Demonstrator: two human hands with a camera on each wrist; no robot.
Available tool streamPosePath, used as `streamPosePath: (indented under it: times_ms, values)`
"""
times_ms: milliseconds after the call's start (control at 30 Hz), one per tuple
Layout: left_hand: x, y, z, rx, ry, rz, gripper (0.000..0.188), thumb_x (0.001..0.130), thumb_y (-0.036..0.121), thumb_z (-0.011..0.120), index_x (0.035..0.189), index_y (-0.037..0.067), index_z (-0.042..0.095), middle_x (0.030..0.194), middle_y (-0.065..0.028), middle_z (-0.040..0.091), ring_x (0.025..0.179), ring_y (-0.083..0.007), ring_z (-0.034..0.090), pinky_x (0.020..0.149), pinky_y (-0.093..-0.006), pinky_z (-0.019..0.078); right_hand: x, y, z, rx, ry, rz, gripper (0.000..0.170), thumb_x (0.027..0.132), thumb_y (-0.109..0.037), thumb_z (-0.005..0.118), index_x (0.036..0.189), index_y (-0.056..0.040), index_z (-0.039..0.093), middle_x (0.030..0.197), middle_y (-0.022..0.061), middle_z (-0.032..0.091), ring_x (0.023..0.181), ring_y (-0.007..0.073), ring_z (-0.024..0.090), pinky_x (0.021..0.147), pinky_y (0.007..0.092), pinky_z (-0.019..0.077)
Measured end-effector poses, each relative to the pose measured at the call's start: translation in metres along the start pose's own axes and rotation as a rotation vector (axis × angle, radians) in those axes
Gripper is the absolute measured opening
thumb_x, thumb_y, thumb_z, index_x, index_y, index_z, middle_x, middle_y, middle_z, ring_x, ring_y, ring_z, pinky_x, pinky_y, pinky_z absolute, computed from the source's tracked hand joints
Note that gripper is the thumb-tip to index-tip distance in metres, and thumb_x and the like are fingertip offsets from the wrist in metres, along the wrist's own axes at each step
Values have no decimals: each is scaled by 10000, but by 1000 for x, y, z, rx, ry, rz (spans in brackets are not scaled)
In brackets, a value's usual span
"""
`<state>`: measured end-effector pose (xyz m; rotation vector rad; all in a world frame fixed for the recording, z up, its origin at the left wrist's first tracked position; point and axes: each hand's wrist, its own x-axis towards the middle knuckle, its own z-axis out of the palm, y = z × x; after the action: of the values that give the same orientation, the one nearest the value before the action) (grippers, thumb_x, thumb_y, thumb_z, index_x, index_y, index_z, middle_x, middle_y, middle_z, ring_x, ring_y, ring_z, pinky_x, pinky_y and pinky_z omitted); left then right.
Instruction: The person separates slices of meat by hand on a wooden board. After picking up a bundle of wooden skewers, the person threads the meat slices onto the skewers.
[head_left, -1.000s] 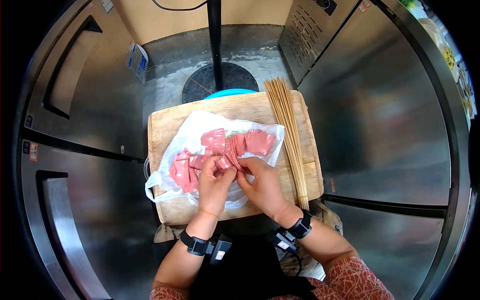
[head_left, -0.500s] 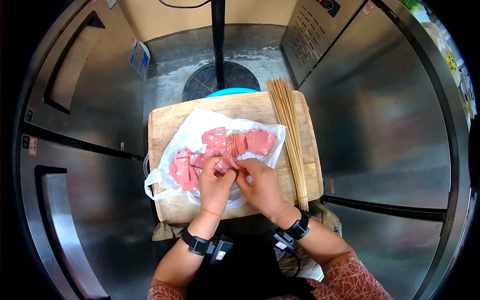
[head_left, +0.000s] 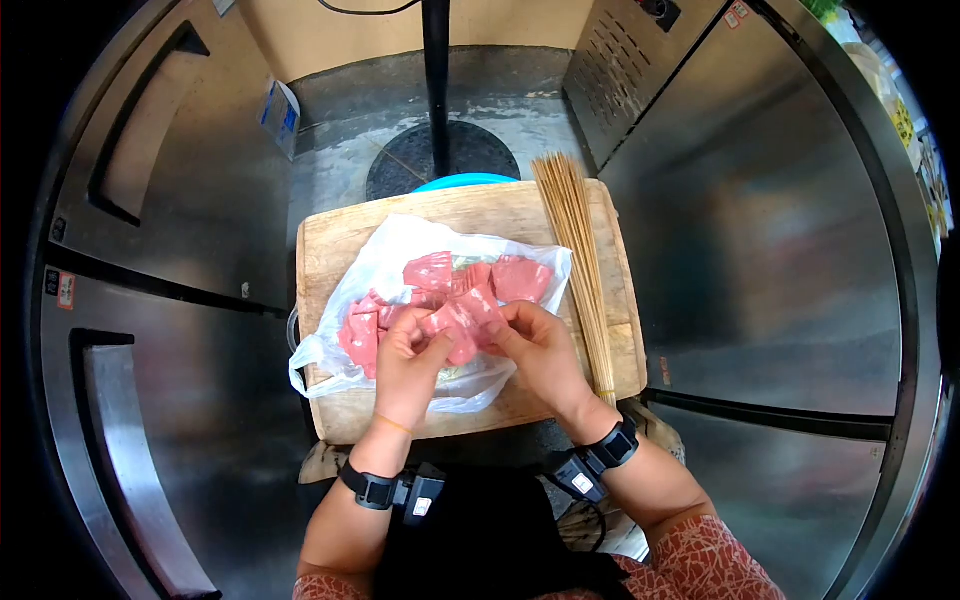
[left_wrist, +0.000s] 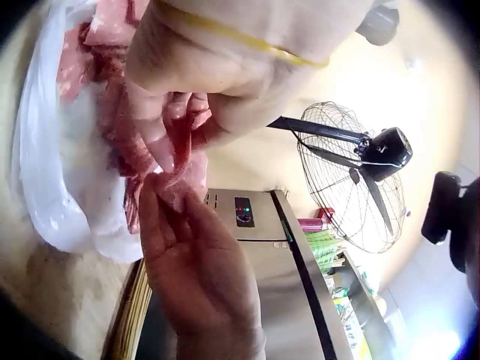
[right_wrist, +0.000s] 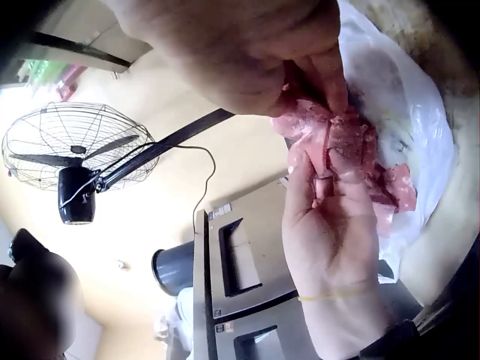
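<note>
The left hand (head_left: 403,370) and the right hand (head_left: 546,362) hold up one thin, soft, pink piece of meat (head_left: 462,326) between them. The left thumb and fingers pinch its left side, and the right thumb and fingers pinch its right side. The meat is over the near part of a thin white plastic bag (head_left: 480,388). The bag lies spread out on a light brown wooden board (head_left: 345,222), with its knotted-looking end by the left edge. More flat pink meat slices (head_left: 524,279) lie on the bag, behind the hands and to the left. A long bunch of thin tan sticks (head_left: 580,265) lies along the right edge, from the far right corner to the near edge.
</note>
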<state>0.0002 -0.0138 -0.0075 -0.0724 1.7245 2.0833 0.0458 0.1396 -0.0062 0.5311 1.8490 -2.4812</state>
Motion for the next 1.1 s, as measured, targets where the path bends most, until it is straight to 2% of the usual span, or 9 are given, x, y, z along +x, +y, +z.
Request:
streamPosePath:
  times_ms: [300,400,433,533,567,667,767,867,1100]
  values:
    - [-3,19,-46,365,94,245,251,810,-50,592,1032,40,519,893,-43,618,797,-100,596,658,-220,466,0,-11,-4,261,37,196,129,921,-142,571,940,-31,632,857,23,635,748,92,589,693,229,488]
    - [-11,36,-45,1148,319,471,262,797,-49,611,1035,34,540,939,-63,599,809,-133,605,655,-235,470,-2,-13,-3,301,35,188,138,913,-138,586,963,-18,631,858,11,635,775,96,589,713,231,488]
    - [-11,39,-41,1284,410,676,285,782,-22,647,1046,36,556,963,-76,571,821,-146,607,658,-226,464,-2,-11,-1,265,22,139,139,909,-131,591,974,-15,632,869,13,634,788,98,590,717,234,488]
    - [-8,23,-30,692,130,438,269,798,17,666,1043,56,562,915,-59,575,803,-112,594,674,-215,463,-6,-4,6,81,5,-47,151,894,-108,608,1005,-8,632,903,24,630,825,104,592,726,244,489]
    - [-14,31,-14,443,15,243,236,818,46,676,1025,54,563,894,-34,581,791,-83,578,689,-203,465,-8,-2,11,-30,10,-132,160,886,-99,616,1015,-6,631,916,31,627,835,106,593,727,248,491]
    - [-7,12,3,121,-62,245,214,837,48,665,1022,36,559,873,-15,592,787,-77,578,692,-209,477,-12,-4,17,-359,3,-311,206,842,-80,651,1028,4,622,952,96,618,852,177,613,727,282,495]
    - [-3,13,1,106,-44,127,228,838,45,665,1035,8,555,898,-34,620,813,-93,604,722,-213,488,-15,-16,21,-497,-11,-433,230,816,-80,667,1019,13,615,947,141,613,839,266,618,727,311,496]
    - [-4,16,1,85,-42,59,211,843,47,661,1027,2,569,919,-47,632,819,-93,611,722,-209,492,-13,-15,17,-496,-28,-412,233,813,-87,674,1015,12,615,946,142,610,838,266,618,727,314,497]
    - [-4,14,-2,-33,-65,26,173,860,53,638,1020,0,600,931,-47,635,824,-100,613,714,-238,537,-9,-8,11,-277,-61,-280,228,822,-80,675,1025,6,614,929,87,606,845,156,603,714,256,484]
